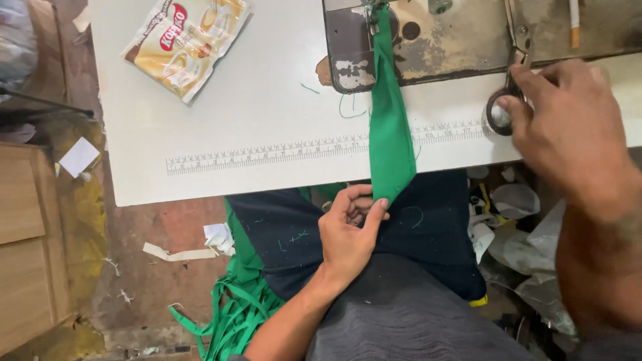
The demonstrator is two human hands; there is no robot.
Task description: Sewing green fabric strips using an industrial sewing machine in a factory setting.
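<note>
Head view, looking down over your lap and the white sewing table (221, 127).

Your left hand (348, 230) sits at 6 o'clock of centre, just below the table's near edge. Thumb and fingers pinch the lower end of the green fabric strip (388, 134). Grasping, not loose.

The strip runs from that pinch up toward 12 o'clock, across the table edge and the printed ruler scale (267, 152), onto the worn metal machine bed (441, 40). Its top end goes under the presser foot area (372, 13); exact contact there too small to tell. The strip lies flat, widest near the table edge, narrowing upward.

Your right hand (568, 127) is at 3 o'clock, over the table's right part. Fingers curl around the handles of the scissors (505, 100), one finger touching the dark loop. Blades point up toward 12 o'clock onto the machine bed, partly hidden. Holding the scissors, closed grip.

A snack packet (186, 41) lies tilted at 11 o'clock, well apart from both hands. Loose green threads (348, 107) lie just left of the strip.

Dark cloth (428, 227) covers your lap under the left hand. A pile of green strips (234, 307) hangs toward the floor at 7 o'clock. White scraps (217, 235) lie beside it. A wooden cabinet (27, 247) stands at 9 o'clock.
</note>
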